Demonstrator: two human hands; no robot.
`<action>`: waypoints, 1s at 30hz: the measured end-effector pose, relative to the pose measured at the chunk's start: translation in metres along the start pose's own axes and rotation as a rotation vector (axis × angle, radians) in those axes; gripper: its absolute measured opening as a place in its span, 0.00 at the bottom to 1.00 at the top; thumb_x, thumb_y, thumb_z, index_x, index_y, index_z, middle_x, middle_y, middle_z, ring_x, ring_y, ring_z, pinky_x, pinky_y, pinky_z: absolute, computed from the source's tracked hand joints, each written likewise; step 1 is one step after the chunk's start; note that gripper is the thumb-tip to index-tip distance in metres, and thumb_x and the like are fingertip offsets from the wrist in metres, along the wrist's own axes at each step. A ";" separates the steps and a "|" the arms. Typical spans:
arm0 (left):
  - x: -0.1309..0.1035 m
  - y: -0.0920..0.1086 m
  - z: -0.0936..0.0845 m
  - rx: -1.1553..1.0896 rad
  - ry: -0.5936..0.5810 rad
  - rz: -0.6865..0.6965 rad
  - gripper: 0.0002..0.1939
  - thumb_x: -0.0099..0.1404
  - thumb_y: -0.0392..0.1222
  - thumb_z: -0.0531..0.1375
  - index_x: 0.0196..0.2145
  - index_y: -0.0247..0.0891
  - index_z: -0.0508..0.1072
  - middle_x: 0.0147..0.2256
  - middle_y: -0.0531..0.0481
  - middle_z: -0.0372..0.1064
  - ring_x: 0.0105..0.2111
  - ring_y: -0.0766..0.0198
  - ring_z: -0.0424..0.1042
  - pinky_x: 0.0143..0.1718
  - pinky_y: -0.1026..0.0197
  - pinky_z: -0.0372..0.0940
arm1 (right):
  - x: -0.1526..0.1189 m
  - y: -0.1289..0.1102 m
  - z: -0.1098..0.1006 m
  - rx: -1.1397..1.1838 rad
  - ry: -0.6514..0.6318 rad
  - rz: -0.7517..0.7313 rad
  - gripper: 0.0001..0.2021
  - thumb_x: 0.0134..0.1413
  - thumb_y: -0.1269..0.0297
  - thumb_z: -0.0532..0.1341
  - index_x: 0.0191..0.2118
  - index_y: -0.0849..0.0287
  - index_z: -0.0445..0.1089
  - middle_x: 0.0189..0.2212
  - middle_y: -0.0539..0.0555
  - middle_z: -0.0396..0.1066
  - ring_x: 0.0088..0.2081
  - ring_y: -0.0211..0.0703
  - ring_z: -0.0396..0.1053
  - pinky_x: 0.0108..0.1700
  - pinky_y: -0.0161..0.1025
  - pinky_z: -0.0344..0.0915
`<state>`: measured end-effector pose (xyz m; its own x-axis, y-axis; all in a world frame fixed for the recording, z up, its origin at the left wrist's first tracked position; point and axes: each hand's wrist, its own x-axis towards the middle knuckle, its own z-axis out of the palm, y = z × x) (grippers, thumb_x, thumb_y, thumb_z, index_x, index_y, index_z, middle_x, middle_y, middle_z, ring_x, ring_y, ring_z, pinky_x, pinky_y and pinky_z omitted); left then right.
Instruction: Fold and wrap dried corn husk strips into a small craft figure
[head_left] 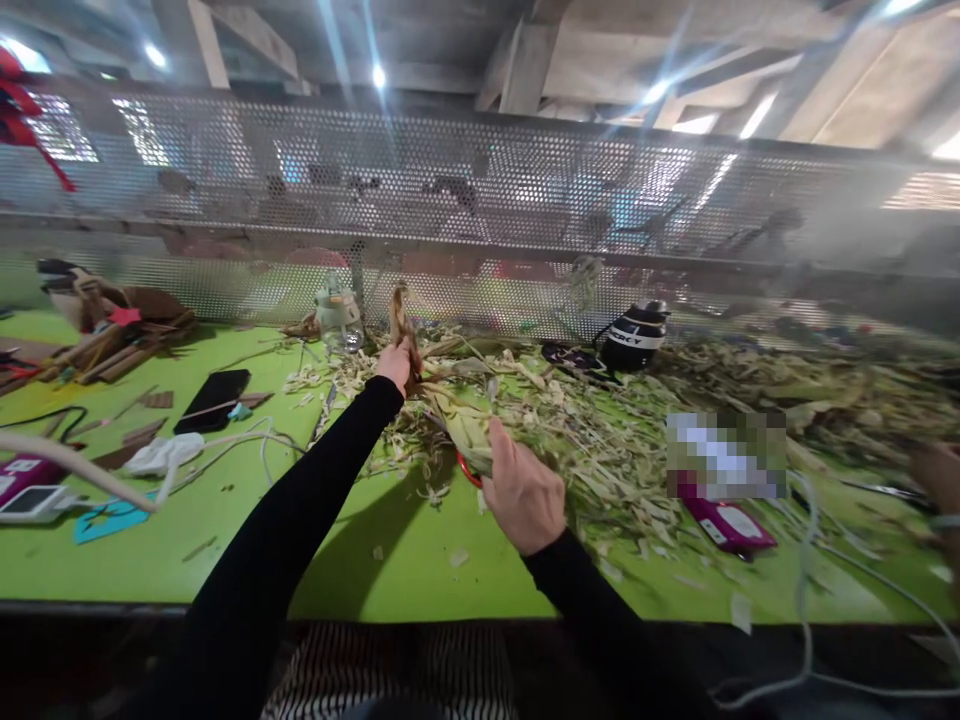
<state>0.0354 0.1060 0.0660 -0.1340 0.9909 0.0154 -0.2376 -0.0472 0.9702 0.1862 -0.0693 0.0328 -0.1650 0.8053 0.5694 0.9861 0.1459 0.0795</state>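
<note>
My left hand (396, 364) reaches forward and is closed around a bundle of brown dried husk (403, 315), whose upper end sticks up above the fingers. A pale yellow-green husk strip (466, 425) runs from near that bundle down to my right hand (525, 490). The right thumb and fingers are closed on its near end. Beside the strip, partly hidden by it and by my right hand, shows a red loop (468, 468) that looks like a scissors handle. Husk scraps (592, 450) lie around both hands.
A phone (214, 400), white cables and a blue tag (112, 518) lie left. Behind stand a clear bottle (339, 312), a black container (634, 338) and a perforated metal screen (465, 190). To the right are a magenta device (726, 522) and another person's hand (937, 480).
</note>
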 end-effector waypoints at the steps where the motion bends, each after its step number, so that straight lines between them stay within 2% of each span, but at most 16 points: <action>1: 0.000 0.001 -0.003 0.021 -0.005 -0.004 0.09 0.63 0.42 0.53 0.35 0.32 0.67 0.18 0.53 0.63 0.19 0.66 0.66 0.27 0.60 0.66 | 0.003 0.005 -0.002 0.019 -0.039 0.008 0.24 0.53 0.75 0.53 0.57 0.69 0.58 0.30 0.57 0.74 0.26 0.43 0.69 0.25 0.36 0.63; 3: 0.000 0.006 -0.011 0.082 -0.007 0.000 0.10 0.60 0.39 0.56 0.39 0.31 0.67 0.23 0.49 0.68 0.23 0.64 0.70 0.29 0.58 0.68 | 0.013 0.016 -0.010 0.025 -0.100 0.019 0.23 0.51 0.74 0.55 0.55 0.68 0.60 0.34 0.58 0.75 0.30 0.45 0.71 0.28 0.37 0.64; 5: -0.001 0.013 -0.020 0.118 0.020 0.040 0.19 0.57 0.35 0.58 0.47 0.30 0.64 0.35 0.43 0.72 0.34 0.60 0.74 0.36 0.56 0.69 | 0.024 0.029 -0.019 0.035 -0.154 -0.024 0.23 0.49 0.74 0.56 0.54 0.65 0.62 0.39 0.57 0.75 0.35 0.46 0.71 0.32 0.38 0.64; 7: -0.006 0.020 -0.028 0.162 0.082 0.147 0.31 0.55 0.32 0.60 0.56 0.32 0.55 0.50 0.37 0.65 0.49 0.57 0.69 0.48 0.55 0.65 | 0.034 0.038 -0.026 0.025 -0.172 -0.090 0.23 0.49 0.77 0.55 0.53 0.62 0.64 0.42 0.56 0.74 0.38 0.46 0.70 0.36 0.38 0.63; 8: -0.012 0.022 -0.031 0.203 0.108 0.251 0.35 0.53 0.30 0.61 0.57 0.35 0.54 0.56 0.38 0.60 0.56 0.58 0.61 0.54 0.56 0.59 | 0.039 0.041 -0.029 0.008 -0.171 -0.141 0.23 0.49 0.78 0.55 0.53 0.61 0.65 0.41 0.55 0.74 0.38 0.45 0.69 0.37 0.39 0.62; 10: -0.028 0.021 -0.033 0.531 0.063 0.745 0.30 0.56 0.34 0.59 0.57 0.32 0.57 0.60 0.36 0.53 0.62 0.54 0.50 0.61 0.50 0.50 | 0.046 0.045 -0.031 -0.055 -0.147 -0.266 0.23 0.50 0.79 0.55 0.53 0.59 0.65 0.38 0.54 0.74 0.36 0.45 0.66 0.38 0.40 0.59; 11: -0.039 0.019 -0.033 0.674 -0.027 0.932 0.25 0.59 0.35 0.57 0.55 0.33 0.60 0.59 0.37 0.55 0.63 0.54 0.49 0.62 0.47 0.46 | 0.049 0.045 -0.032 -0.094 -0.118 -0.330 0.22 0.51 0.78 0.55 0.52 0.58 0.66 0.36 0.54 0.73 0.35 0.45 0.65 0.37 0.40 0.57; 13: -0.059 0.013 -0.029 0.921 -0.386 1.173 0.17 0.63 0.37 0.52 0.50 0.37 0.66 0.54 0.43 0.65 0.60 0.57 0.56 0.62 0.47 0.46 | 0.054 0.045 -0.031 -0.166 -0.028 -0.435 0.17 0.55 0.76 0.55 0.50 0.58 0.68 0.32 0.54 0.72 0.33 0.45 0.61 0.36 0.40 0.53; 14: -0.066 0.010 -0.027 1.016 -0.530 1.209 0.16 0.65 0.37 0.51 0.50 0.38 0.67 0.50 0.44 0.69 0.57 0.60 0.61 0.62 0.49 0.47 | 0.056 0.045 -0.031 -0.193 0.025 -0.478 0.15 0.57 0.74 0.54 0.48 0.58 0.69 0.30 0.53 0.71 0.32 0.45 0.60 0.35 0.40 0.52; 15: -0.071 0.008 -0.025 1.101 -0.598 1.200 0.17 0.65 0.38 0.50 0.51 0.38 0.66 0.46 0.44 0.72 0.55 0.61 0.63 0.62 0.50 0.47 | 0.058 0.045 -0.031 -0.210 0.075 -0.514 0.13 0.58 0.73 0.54 0.46 0.57 0.70 0.29 0.53 0.70 0.32 0.44 0.59 0.35 0.40 0.51; 19: -0.066 0.008 -0.033 1.358 -0.512 1.093 0.19 0.61 0.50 0.56 0.46 0.38 0.71 0.38 0.43 0.75 0.58 0.49 0.56 0.61 0.35 0.36 | 0.062 0.053 -0.032 -0.228 0.206 -0.558 0.12 0.58 0.74 0.54 0.44 0.56 0.71 0.28 0.52 0.68 0.32 0.43 0.56 0.38 0.40 0.49; 21: -0.057 0.008 -0.041 1.449 -0.474 1.077 0.14 0.59 0.48 0.58 0.41 0.40 0.74 0.38 0.46 0.75 0.59 0.46 0.53 0.60 0.31 0.29 | 0.065 0.059 -0.033 -0.230 0.233 -0.538 0.11 0.58 0.72 0.56 0.44 0.56 0.71 0.29 0.52 0.68 0.33 0.43 0.56 0.39 0.41 0.49; 22: -0.054 0.007 -0.044 1.489 -0.443 1.057 0.12 0.59 0.44 0.57 0.39 0.40 0.74 0.37 0.46 0.75 0.59 0.45 0.54 0.59 0.30 0.27 | 0.067 0.061 -0.034 -0.227 0.241 -0.531 0.11 0.58 0.71 0.56 0.44 0.55 0.71 0.28 0.52 0.68 0.33 0.44 0.56 0.40 0.41 0.49; 24: -0.050 0.004 -0.046 1.528 -0.410 1.045 0.13 0.58 0.45 0.58 0.39 0.39 0.75 0.36 0.44 0.75 0.58 0.43 0.55 0.59 0.30 0.25 | 0.074 0.062 -0.037 -0.211 0.240 -0.527 0.10 0.58 0.69 0.56 0.43 0.55 0.71 0.28 0.51 0.68 0.33 0.43 0.56 0.40 0.42 0.49; 27: -0.049 0.002 -0.040 1.501 -0.482 1.107 0.17 0.56 0.50 0.58 0.39 0.36 0.74 0.40 0.41 0.73 0.58 0.43 0.55 0.61 0.34 0.28 | 0.088 0.058 -0.045 -0.174 0.209 -0.534 0.09 0.58 0.67 0.56 0.43 0.53 0.70 0.29 0.50 0.68 0.33 0.43 0.57 0.42 0.43 0.50; 30: -0.048 0.008 -0.034 1.481 -0.489 1.070 0.14 0.60 0.47 0.55 0.36 0.35 0.74 0.34 0.42 0.74 0.49 0.48 0.67 0.63 0.39 0.31 | 0.101 0.050 -0.058 -0.120 0.258 -0.504 0.12 0.58 0.62 0.57 0.48 0.49 0.67 0.36 0.51 0.68 0.41 0.47 0.59 0.47 0.47 0.52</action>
